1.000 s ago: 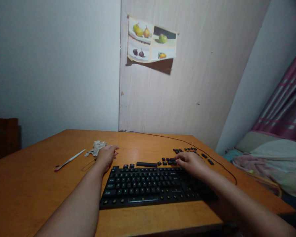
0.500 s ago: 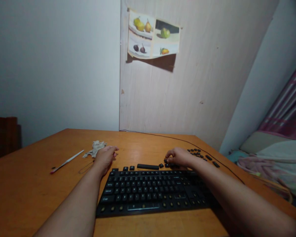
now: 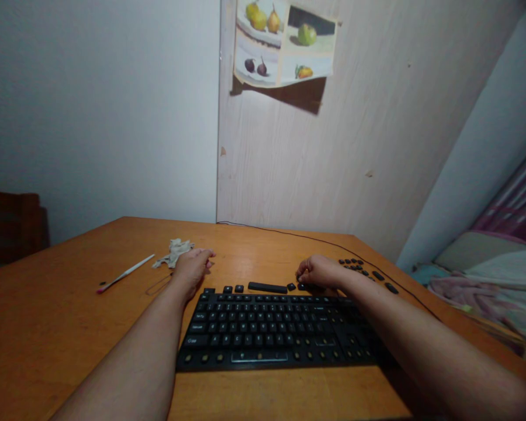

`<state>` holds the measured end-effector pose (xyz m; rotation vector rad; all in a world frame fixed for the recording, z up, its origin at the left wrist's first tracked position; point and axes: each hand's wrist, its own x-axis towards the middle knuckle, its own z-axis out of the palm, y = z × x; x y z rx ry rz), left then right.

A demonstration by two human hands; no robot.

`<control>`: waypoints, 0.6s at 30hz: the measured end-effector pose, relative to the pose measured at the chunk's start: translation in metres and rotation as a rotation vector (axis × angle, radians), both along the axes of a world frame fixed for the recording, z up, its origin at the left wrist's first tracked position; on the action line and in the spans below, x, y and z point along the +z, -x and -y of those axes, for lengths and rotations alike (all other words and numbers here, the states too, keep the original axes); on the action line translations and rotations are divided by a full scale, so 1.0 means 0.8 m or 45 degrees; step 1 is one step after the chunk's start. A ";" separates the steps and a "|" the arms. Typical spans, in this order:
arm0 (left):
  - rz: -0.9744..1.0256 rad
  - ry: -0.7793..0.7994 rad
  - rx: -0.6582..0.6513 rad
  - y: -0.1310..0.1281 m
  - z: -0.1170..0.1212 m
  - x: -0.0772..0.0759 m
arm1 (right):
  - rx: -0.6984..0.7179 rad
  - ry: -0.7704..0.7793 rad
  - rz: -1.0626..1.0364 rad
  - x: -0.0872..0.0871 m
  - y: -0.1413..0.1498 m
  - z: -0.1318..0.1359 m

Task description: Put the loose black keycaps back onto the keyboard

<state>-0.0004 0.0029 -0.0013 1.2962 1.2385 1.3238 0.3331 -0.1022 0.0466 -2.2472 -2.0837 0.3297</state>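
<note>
Loose keycaps [image 3: 291,286] sit behind the keyboard [image 3: 254,324], probably within easy reach; right hand [image 3: 322,271] beside them, fingers' closure unclear; left hand [image 3: 191,270] resting, fingers loosely apart.

Dim light from above; dark shadow below fruit print [image 3: 284,45]; lettering soft on keyboard [image 3: 254,328]; top-right corner darkened

Sheet of four fruit paintings [image 3: 284,49] on a wood-grain panel [image 3: 298,169], upper centre of the frame.
Its dark shadow [image 3: 304,95] falls slantwise below it. A brown wooden chair back [image 3: 9,225] stands at the left edge; a purple curtain [image 3: 515,199] hangs at the right edge, above a rumpled pink blanket [image 3: 469,297] in the lower right.
</note>
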 end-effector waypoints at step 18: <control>0.018 0.003 0.022 -0.003 0.005 0.006 | 0.436 -0.288 -0.133 0.033 0.059 0.133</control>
